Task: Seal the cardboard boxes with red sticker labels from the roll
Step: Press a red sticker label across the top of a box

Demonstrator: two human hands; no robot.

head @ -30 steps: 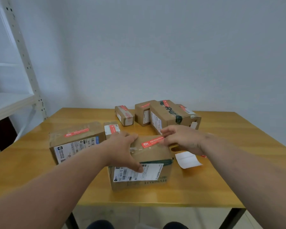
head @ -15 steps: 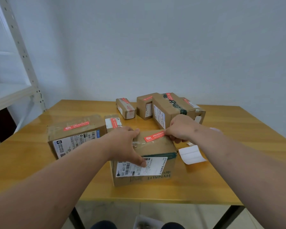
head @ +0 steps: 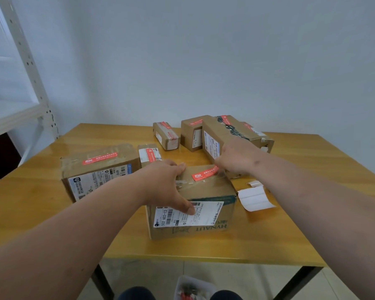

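Note:
A cardboard box (head: 204,231) with a white shipping label on its front stands near the front edge of the table. My left hand (head: 165,185) grips its near left top corner, thumb on the front label and fingers on the top. Across the top lies a red sticker (head: 204,174), its left end down on the cardboard. My right hand (head: 238,159) holds the sticker's right end at the box's far right edge; its fingertips are hidden. A white strip of label backing (head: 256,199) lies on the table just right of the box.
A larger box (head: 100,169) with a red sticker sits to the left, a small one (head: 149,154) beside it. Several stickered boxes (head: 225,133) cluster at the back. A metal shelf rack (head: 20,61) stands left of the wooden table (head: 312,213). A bin (head: 193,289) sits below.
My right hand has carried the sticker's right end down and toward the far right edge of the box top, so the sticker lies flatter. My left hand keeps its hold.

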